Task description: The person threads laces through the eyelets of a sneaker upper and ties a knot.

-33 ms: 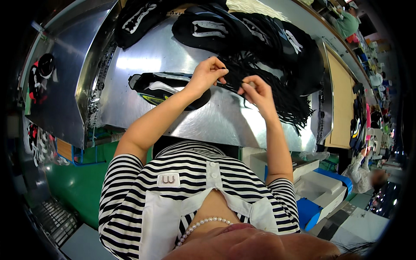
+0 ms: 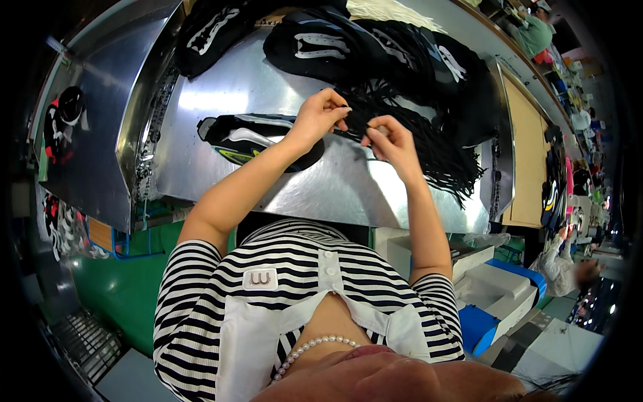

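1. Hands up over the counter (image 2: 348, 197), slightly apart: left hand (image 2: 318, 122), right hand (image 2: 392, 139), fingertips curled in close on both! Whether either one pinches a strand is too fine to tell.
2. Black laces (image 2: 442, 157), right there: a loose heap on the bare metal, beyond and beside the right hand, ends fanning out toward the lower right.
3. Light stuff by the look of it, soft, limp, quick to tangle, hardly fragile. Best hold, I'd judge: a fingertip pinch near one free end, one strand apiece.
4. Shoe upper (image 2: 231, 144) lies partly hidden by the left forearm (image 2: 248, 173); it looks light and flexible, so an edge should suit the fingers.
5. Containers! White-and-blue boxy unit (image 2: 499, 285) low on the right, recessed on top, contents unclear; slatted crate (image 2: 87, 340) lower left, too dark inside to read.
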Tool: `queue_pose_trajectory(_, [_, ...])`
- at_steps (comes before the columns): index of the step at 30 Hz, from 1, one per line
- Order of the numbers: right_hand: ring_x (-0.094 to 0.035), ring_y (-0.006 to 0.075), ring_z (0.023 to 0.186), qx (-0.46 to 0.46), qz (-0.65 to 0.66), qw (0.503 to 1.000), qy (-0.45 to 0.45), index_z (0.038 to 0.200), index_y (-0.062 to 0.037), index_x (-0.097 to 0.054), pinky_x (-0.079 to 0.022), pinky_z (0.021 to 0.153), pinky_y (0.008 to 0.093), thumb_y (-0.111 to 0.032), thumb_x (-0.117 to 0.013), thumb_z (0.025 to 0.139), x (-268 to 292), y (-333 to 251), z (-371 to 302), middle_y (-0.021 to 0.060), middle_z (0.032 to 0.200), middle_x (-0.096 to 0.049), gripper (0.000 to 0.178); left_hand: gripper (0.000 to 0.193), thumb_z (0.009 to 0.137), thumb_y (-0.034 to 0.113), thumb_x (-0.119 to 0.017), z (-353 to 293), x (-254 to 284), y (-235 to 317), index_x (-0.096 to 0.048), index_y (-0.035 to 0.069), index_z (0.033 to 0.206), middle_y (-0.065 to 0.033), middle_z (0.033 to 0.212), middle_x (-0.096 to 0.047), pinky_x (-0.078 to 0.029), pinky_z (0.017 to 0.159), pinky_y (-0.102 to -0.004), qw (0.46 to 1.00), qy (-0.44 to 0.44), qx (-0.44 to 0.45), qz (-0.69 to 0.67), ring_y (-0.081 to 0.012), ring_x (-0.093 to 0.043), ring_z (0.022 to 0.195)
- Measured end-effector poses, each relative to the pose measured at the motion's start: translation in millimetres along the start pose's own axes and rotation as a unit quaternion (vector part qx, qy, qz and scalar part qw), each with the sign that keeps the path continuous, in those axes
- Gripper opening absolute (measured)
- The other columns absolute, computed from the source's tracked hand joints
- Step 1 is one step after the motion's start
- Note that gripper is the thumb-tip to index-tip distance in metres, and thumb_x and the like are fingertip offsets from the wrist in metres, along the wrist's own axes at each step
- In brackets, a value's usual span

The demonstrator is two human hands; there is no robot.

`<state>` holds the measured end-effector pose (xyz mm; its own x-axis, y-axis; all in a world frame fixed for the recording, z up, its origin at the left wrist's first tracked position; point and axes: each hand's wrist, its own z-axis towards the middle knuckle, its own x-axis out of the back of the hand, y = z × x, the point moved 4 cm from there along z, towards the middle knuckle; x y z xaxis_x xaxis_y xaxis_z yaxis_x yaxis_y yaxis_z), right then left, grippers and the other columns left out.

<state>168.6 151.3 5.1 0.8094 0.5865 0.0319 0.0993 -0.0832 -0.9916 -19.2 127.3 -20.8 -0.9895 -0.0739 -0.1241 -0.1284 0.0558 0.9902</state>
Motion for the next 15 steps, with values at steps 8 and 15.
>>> queue_pose_trajectory(8, [-0.045, 0.0019, 0.052, 0.012, 0.093, 0.996, 0.007, 0.117, -0.0015, -0.058, -0.031, 0.047, 0.0165, -0.01, -0.063, 0.094, -8.6, 8.3, 18.8, 0.0028, 0.073, -0.063, 0.025, 0.008, 0.091, 0.007, -0.064, 3.5, 1.3, -3.7, -0.057, 0.005, 0.093, -0.0006, 0.077, -0.061, -0.041, 0.054, -0.0199, 0.999, 0.014, -0.012, -0.026, -0.0069, -0.054, 0.059])
queue_pose_trajectory(15, [-0.047, 0.0019, 0.053, 0.015, -0.034, 0.999, 0.037, 0.091, -0.0037, -0.063, -0.033, 0.048, 0.0185, -0.013, -0.065, 0.093, -13.0, 8.8, 32.6, -0.0015, 0.064, -0.06, 0.01, 0.008, 0.088, 0.007, -0.065, 5.5, 10.0, 1.9, -0.059, 0.003, 0.088, -0.0058, 0.075, -0.062, -0.047, 0.057, -0.0307, 0.987, 0.009, -0.087, 0.138, -0.0167, -0.059, 0.059])
